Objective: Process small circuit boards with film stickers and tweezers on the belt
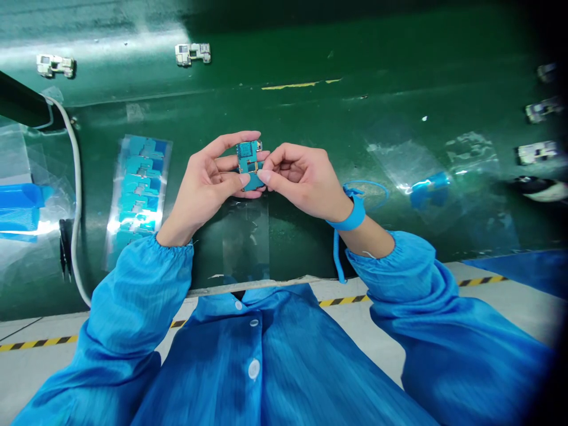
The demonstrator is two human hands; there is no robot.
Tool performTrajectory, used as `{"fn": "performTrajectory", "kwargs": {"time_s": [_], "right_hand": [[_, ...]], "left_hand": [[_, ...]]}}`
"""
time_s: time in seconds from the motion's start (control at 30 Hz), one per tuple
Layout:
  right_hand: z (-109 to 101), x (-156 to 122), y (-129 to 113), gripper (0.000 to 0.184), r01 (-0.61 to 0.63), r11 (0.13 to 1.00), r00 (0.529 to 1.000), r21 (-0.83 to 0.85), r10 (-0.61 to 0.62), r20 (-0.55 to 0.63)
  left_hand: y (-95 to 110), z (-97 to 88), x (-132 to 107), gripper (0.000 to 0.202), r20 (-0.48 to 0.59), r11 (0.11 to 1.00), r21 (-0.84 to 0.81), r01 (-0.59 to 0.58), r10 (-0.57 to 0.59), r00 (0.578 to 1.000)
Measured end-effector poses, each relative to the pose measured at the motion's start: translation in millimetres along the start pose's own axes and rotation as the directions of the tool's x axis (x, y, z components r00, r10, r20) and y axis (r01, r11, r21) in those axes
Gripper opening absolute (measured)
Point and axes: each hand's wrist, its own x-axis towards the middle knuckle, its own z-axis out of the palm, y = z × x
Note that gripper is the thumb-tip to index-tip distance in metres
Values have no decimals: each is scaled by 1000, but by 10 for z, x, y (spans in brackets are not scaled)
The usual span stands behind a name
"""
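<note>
A small teal and gold circuit board [247,151] is held up over the bench in my left hand [208,174]. The thumb lies on its face, and the other fingers wrap behind it and round its far edge. My right hand [297,174] is closed in a pinch, thumb and index finger at the board's lower right edge. Its fingertips hide whatever lies between them. A blue wrist strap [354,216] with a coiled cord circles the right wrist. To the left of my left hand lies a clear sheet [166,157] carrying several teal board-shaped pieces.
On the green bench [310,118] sit more small boards, one at the top centre [193,54] and one at the top left [55,66]. A white cable [76,177] and black tweezers [65,248] lie left. Plastic film with blue pieces [430,189] is on the right.
</note>
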Motion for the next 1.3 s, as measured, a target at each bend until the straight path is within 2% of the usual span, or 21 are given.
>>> {"fn": "performTrajectory", "kwargs": {"time_s": [0.53,0.73,0.87,1.0,1.17,1.3], "right_hand": [[1,28,-17,36,11,1000,1000,-28,-10,19],[12,26,-15,27,57,994,998,-91,-56,10],[10,32,-50,27,120,981,990,-150,-130,-56],[9,45,-76,39,116,989,978,-90,-130,-166],[62,30,-62,44,110,990,990,-86,-117,-80],[85,21,-41,39,174,974,983,-148,-181,-33]], "left_hand": [[-36,-32,-3,69,1,999,31,-15,15,1000],[-60,-16,-4,72,-10,998,54,-39,40,999],[-50,26,-28,71,-56,994,72,-83,87,995],[-39,28,-56,70,-100,985,125,-118,131,986],[-62,0,-60,75,-71,976,165,-142,155,985],[-57,43,-54,74,-77,987,84,-137,144,987]]}}
